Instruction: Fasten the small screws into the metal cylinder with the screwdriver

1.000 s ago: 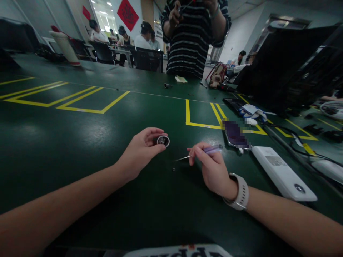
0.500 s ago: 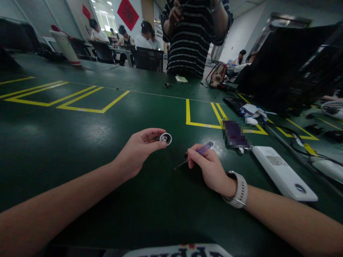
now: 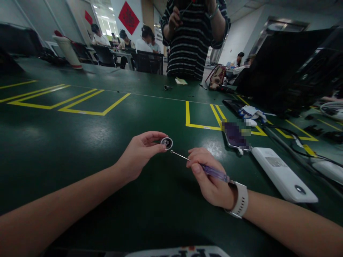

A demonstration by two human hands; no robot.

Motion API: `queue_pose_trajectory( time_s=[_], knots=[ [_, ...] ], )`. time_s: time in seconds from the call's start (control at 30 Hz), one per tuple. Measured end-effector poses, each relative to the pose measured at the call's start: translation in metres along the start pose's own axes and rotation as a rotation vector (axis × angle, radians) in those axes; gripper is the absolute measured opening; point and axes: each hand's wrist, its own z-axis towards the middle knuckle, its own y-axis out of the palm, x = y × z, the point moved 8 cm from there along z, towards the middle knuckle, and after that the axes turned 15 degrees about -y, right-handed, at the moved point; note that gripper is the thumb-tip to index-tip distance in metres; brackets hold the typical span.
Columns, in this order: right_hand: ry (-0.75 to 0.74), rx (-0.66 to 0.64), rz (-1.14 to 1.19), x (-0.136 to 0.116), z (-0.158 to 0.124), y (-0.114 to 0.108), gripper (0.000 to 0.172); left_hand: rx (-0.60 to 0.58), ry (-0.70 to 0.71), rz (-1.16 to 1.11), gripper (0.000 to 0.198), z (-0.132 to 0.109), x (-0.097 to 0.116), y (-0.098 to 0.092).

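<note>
"One small metal cup (image 3: 166, 143), hollow side showing, is pinched between thumb and fingers of the left hand (image 3: 139, 151) above a green table (image 3: 150, 217)."

"What does the right hand (image 3: 209, 182) hold?"

"A purple screwdriver (image 3: 214, 172), gripped by the handle, its shaft aimed at the cup and a tiny ring (image 3: 172, 151) at the tip."

"Touching the cup?"

"Apart, just beside the rim."

"And around them?"

"A phone (image 3: 235, 135) and a white power bank (image 3: 285, 176) lie to the right; across the table stands a person (image 3: 187, 46) in a striped top, forearms raised."
</note>
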Motion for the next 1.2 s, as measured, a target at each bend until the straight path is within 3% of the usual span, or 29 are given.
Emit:
queue_pose_trajectory(
  time_s=[0.33, 0.83, 1.2],
  knots=[
    [-0.093, -0.17, -0.116, -0.01, 0.002, 0.012, 0.009, -0.038, -0.004, 0.076, 0.028, -0.008, -0.003, 0.01],
    [-0.107, -0.219, -0.129, -0.011, 0.002, 0.017, 0.006, -0.002, 0.189, 0.233, 0.022, -0.009, 0.003, 0.01],
    [-0.194, -0.25, -0.239, -0.019, 0.002, 0.018, 0.007, 0.028, 0.2, 0.273, 0.024, -0.011, 0.005, 0.009]
  ],
)
